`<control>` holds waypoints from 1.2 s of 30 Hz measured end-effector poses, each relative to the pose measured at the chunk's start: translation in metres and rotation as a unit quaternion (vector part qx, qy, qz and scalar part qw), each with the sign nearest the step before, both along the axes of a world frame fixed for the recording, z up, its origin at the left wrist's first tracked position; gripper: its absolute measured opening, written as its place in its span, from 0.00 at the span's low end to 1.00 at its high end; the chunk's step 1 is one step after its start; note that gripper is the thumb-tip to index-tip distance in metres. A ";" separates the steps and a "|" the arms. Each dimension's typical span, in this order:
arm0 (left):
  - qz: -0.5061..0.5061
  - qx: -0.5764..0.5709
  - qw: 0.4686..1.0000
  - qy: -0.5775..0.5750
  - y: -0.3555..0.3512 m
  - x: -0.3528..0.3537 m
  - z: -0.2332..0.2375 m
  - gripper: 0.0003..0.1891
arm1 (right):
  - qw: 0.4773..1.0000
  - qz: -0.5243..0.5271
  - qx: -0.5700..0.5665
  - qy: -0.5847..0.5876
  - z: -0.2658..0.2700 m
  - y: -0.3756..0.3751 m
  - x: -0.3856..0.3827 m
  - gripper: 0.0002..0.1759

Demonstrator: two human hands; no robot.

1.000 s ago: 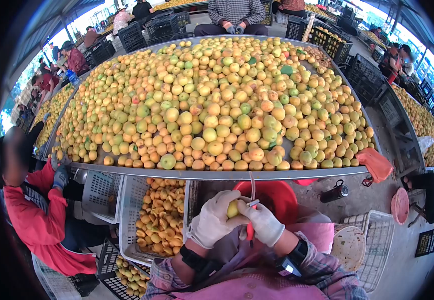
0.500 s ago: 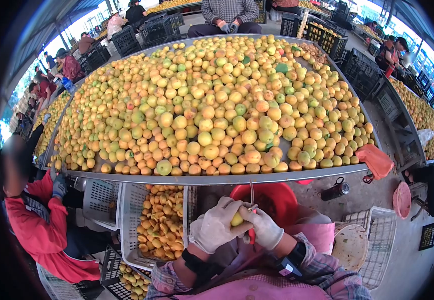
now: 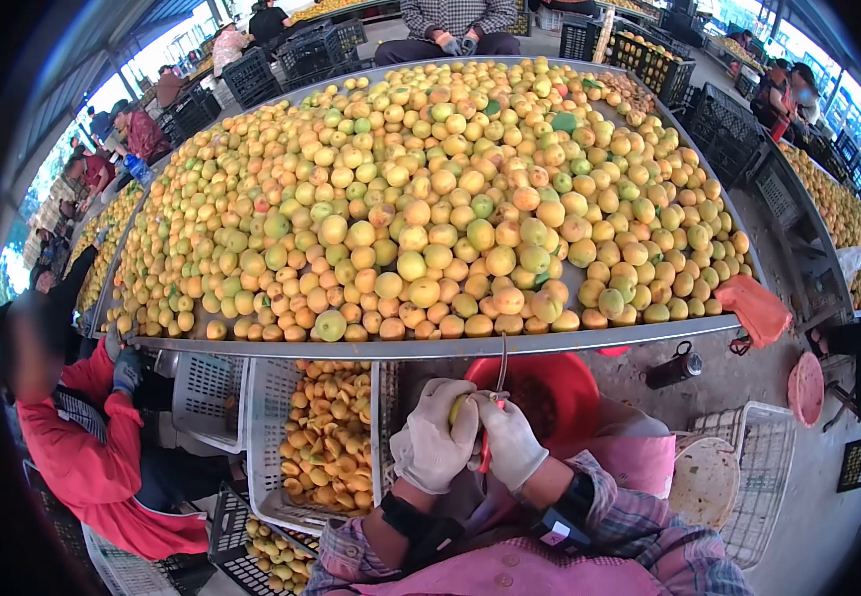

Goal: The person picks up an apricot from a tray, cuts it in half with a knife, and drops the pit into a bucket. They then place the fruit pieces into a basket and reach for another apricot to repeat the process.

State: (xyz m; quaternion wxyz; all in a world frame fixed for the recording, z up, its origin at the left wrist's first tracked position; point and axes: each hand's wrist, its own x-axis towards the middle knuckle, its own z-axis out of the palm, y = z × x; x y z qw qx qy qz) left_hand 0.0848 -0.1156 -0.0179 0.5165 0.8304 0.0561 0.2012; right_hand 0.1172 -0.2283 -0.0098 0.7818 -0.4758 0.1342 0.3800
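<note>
In white gloves, my hands meet just in front of the table edge. My left hand [image 3: 432, 437] is closed around a yellow-green apricot [image 3: 456, 409], mostly covered by the fingers. Against the fruit, my right hand [image 3: 512, 442] grips a red-handled tool [image 3: 485, 453], whose working end is hidden between the gloves. A thin metal rod [image 3: 503, 366] rises from the hands toward the table rim. Behind them sits a red basin [image 3: 574, 389] with dark contents. Left of my hands, a white crate [image 3: 263, 437] holds split apricot halves [image 3: 329, 437].
Whole apricots [image 3: 391, 228] cover the metal-rimmed table [image 3: 421, 350]. An orange-red bag [image 3: 753, 310] hangs at its right corner. A dark flask [image 3: 675, 368] lies on the floor. A white bucket [image 3: 704, 482] stands at right. A person in a red jacket [image 3: 83, 447] sits at left.
The view has shifted slightly. My left fingers have closed further over the apricot, hiding more of it, while my right hand keeps its hold on the red-handled tool.
</note>
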 end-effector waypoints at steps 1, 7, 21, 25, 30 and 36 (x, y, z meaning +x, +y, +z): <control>-0.003 0.001 1.000 0.002 -0.001 0.000 0.000 0.10 | 1.000 -0.005 0.000 0.005 0.000 0.000 -0.001 0.15; 0.014 -0.006 1.000 0.024 -0.005 -0.005 0.002 0.10 | 0.999 0.023 0.038 -0.025 -0.016 -0.004 -0.007 0.13; -0.003 -0.003 1.000 -0.005 -0.004 -0.012 -0.004 0.11 | 1.000 0.001 0.001 -0.029 -0.010 -0.006 -0.014 0.11; -0.049 -0.177 0.983 0.005 -0.003 -0.022 -0.003 0.20 | 0.918 -0.004 -0.088 -0.386 -0.019 -0.018 0.001 0.16; -0.066 -0.039 0.994 0.080 0.002 -0.020 0.002 0.24 | 0.799 0.031 -0.207 -0.564 -0.004 -0.028 0.004 0.24; -0.102 -0.126 0.973 0.167 0.003 -0.026 0.009 0.23 | 0.790 0.034 -0.212 -0.574 -0.007 -0.029 0.001 0.22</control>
